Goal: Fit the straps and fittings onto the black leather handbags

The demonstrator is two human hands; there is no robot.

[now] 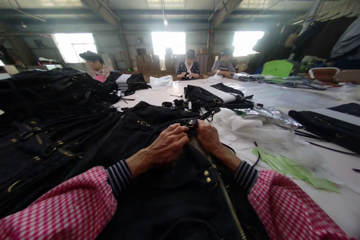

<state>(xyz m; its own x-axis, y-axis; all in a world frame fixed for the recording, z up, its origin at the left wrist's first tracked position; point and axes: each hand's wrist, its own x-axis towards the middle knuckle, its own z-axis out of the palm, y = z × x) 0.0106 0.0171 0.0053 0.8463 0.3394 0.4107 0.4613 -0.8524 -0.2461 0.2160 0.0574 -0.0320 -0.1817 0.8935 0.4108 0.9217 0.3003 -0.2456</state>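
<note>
A black bag (168, 191) with brass studs and a long gold zipper (229, 202) lies before me, on the table's near side. My left hand (170, 142) is closed at its upper edge, fingertips pinching by a small metal buckle (191, 122) on a black strap. Just right of the buckle, my right hand (208, 135) grips the same strap and edge, thumb and fingers pressed together. The two hands are close but apart. Another gold buckle (144, 123) shows on black material beyond my left hand.
Black bags (53, 93) are heaped at the left. Folded black bags with white wraps (219, 92) lie ahead. White tissue (253, 127), green sheets (298, 172) and another wrapped black bag (329, 123) are on the right. Several people (188, 65) sit across the table.
</note>
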